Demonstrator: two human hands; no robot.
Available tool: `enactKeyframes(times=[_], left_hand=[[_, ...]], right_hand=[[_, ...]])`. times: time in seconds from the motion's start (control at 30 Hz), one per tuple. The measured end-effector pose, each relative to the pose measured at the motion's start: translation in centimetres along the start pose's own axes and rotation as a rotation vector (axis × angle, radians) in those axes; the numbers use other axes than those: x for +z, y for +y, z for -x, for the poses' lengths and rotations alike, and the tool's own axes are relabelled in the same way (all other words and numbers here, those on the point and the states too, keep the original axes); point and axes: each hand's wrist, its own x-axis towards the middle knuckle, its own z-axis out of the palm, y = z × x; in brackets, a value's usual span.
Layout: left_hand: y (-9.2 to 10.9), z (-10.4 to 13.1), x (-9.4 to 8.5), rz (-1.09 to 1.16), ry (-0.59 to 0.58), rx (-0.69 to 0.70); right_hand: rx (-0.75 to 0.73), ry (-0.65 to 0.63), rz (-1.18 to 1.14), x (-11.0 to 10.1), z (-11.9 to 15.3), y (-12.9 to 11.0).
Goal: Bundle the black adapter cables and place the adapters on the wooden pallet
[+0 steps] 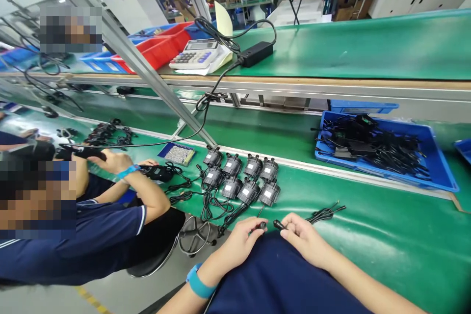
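Observation:
Near the front edge of the green bench, my left hand (pixel 239 241) pinches a black cable connector (pixel 262 225) with its round end outward. Opposite it, my right hand (pixel 305 239) has a second black cable connector (pixel 278 224) between thumb and fingers. The two ends point toward each other with a small gap between. Just beyond my hands stand several dark grey pump-like units (pixel 250 190) in two rows, with white labels and black cables. A coiled black cable (pixel 324 214) with bare-looking ends lies beyond my right hand.
At right, a blue bin (pixel 441 171) holds black adapters and cables. A small tray of metal parts (pixel 178 154) sits left of the units. Overhead is a green shelf (pixel 353 54) with a calculator (pixel 196 54) and power adapter (pixel 257 54). A co-worker (pixel 99 225) sits close at left.

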Motion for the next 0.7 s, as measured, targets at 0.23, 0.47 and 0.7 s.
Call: enactKeyframes(times=[0.23,0.47,0.7], left_hand=[[-0.9,-0.6,0.8,-0.159,0.113,0.058],[-1.9,-0.9,1.9,-0.531,0.168,0.440],[-1.5,-0.8,2.1,-0.723,0.177,0.611]], right_hand=[[-0.024,0.019,0.157,-0.2,0.4,-0.9],[-0.004,0.025,0.394,0.0,1.0,-1.0],[0.057,-0.003,0.497,-0.2,1.1,-1.0]])
